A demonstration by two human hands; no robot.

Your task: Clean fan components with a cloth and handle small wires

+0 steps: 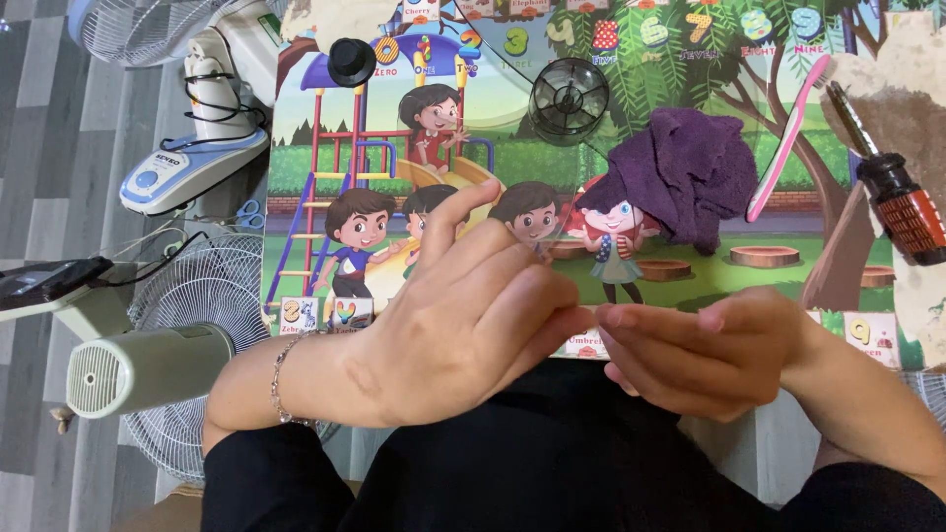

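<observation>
My left hand (463,320) and my right hand (714,345) meet fingertip to fingertip at the near edge of a colourful cartoon picture board (473,148). Between them is a thin clear plastic piece (554,236), barely visible, and its shape is hard to make out. My left fingers spread over it, with a bracelet on that wrist. My right fingers pinch its edge near the left fingertips. Both forearms wear black sleeves.
On the board lie a black round knob (352,61), a dark see-through round cap (569,99), a crumpled purple cloth (685,172), a pink toothbrush (788,138) and a red-handled screwdriver (892,192). At the left stand a fan grille (197,286), its pale motor housing (148,369) and a white-blue fan base (192,167).
</observation>
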